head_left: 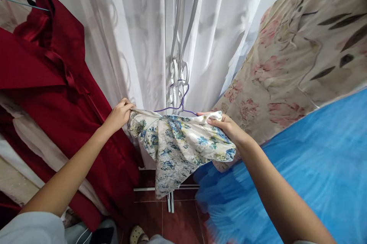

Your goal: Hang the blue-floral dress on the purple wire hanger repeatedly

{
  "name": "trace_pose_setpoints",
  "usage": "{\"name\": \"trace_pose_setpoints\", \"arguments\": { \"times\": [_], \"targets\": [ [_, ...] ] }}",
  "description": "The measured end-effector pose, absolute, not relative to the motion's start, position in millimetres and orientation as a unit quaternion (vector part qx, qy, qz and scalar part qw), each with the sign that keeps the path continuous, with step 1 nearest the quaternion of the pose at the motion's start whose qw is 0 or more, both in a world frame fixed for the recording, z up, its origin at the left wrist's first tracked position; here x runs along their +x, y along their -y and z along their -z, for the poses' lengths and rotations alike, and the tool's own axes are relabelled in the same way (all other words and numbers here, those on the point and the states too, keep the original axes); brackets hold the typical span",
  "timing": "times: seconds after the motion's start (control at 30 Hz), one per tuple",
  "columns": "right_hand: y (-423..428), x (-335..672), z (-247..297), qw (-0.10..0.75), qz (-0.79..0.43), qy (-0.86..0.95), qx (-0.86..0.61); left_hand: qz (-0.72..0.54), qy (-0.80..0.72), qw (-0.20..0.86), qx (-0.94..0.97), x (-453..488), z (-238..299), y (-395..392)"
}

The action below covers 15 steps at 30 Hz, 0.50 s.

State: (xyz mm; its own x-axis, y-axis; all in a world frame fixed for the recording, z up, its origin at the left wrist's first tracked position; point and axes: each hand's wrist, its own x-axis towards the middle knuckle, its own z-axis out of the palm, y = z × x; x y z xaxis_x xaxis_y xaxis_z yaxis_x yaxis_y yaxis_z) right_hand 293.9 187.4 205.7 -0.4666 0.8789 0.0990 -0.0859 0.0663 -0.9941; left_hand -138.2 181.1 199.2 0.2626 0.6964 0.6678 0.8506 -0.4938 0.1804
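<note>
A white blouse with blue and green flowers (183, 141) hangs on a purple wire hanger (182, 100), whose hook is at a white metal stand (179, 45). My left hand (120, 113) pinches the garment's upper left edge. At its upper right, my right hand (222, 123) grips the cloth, thumb in front and fingers partly hidden behind it. Between both hands the fabric is stretched sideways, and its lower part drapes down in folds. Most of the hanger's lower bar is covered by the cloth.
Dark red garments (83, 114) hang at the left. To the right are a beige floral cloth (266, 68) and a bright blue ruffled garment (309, 160). White curtains (137, 37) hang behind the stand. Red floor tiles (180, 221) and a clog (137, 234) show below.
</note>
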Motion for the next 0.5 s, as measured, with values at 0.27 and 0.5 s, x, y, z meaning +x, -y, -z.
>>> {"name": "trace_pose_setpoints", "arguments": {
  "times": [0.27,0.5],
  "targets": [
    [-182,295,-210,0.406,-0.582,0.614,-0.346,0.403,0.464,0.026,-0.789,-153,-159,-154],
    [-195,292,-195,0.400,-0.594,0.591,-0.372,0.360,0.488,0.119,-0.786,-156,-140,-168]
  ]
}}
